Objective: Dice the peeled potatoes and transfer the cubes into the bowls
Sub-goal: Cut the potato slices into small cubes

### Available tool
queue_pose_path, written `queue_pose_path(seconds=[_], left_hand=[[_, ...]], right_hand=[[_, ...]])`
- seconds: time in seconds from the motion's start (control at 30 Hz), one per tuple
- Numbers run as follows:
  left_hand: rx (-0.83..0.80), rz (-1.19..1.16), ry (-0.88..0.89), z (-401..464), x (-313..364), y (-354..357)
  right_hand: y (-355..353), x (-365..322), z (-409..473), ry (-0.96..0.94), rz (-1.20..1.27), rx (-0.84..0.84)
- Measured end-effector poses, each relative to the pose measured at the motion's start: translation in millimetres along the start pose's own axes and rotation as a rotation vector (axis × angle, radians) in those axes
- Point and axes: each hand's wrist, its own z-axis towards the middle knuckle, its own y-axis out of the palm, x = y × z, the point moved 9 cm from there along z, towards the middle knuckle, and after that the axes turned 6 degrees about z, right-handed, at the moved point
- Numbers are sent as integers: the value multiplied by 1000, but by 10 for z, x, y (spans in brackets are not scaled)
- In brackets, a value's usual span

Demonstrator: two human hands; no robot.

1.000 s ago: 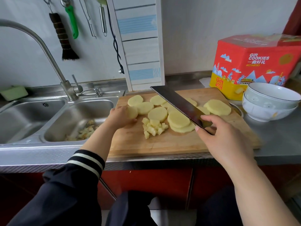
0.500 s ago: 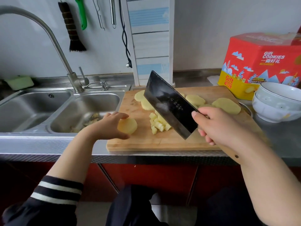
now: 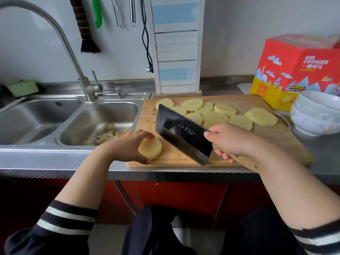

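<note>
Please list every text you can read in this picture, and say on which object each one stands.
"Gift COOKIES": red upper face of the cookie box, white letters.
"Gift COOKIES": its yellow lower corner, red letters, small.
Chinese characters under the white title: too blurred to read.
Stamped marks on the cleaver blade: too small to read.

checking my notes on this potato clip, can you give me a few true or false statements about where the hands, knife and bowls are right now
1. The left hand holds a single potato slice near the front left corner of the cutting board. True.
2. The right hand grips a peeler. False: it grips a cleaver by the handle.
3. The bowls sit inside the sink. False: they are stacked on the counter right of the board.
4. Several potato slices lie along the far side of the board. True.
5. The bowls are heaped with cubes. False: no cubes show in them.
</note>
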Motion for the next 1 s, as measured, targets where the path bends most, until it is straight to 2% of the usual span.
queue_pose_path(seconds=[0.27,0.4,0.47,0.6,0.7,0.8,0.9,1.0], left_hand=[[-60,1,171,254,558,58],[-15,-25,217,351,714,100],[73,-23,232,342,738,62],[234,-40,225,275,676,71],[335,-102,213,217,646,119],[541,-54,219,159,720,70],[711,23,212,142,801,51],[795,20,165,160,821,39]], right_hand=[[-278,36,200,11,-136,97],[-358,8,243,-3,-209,109],[-364,-50,259,-31,-293,120],[-398,-167,319,-79,-490,245],[-343,-198,353,-95,-484,232],[-276,-205,340,-102,-493,186],[-285,-246,290,-126,-522,224],[-323,-350,194,-182,-522,237]])
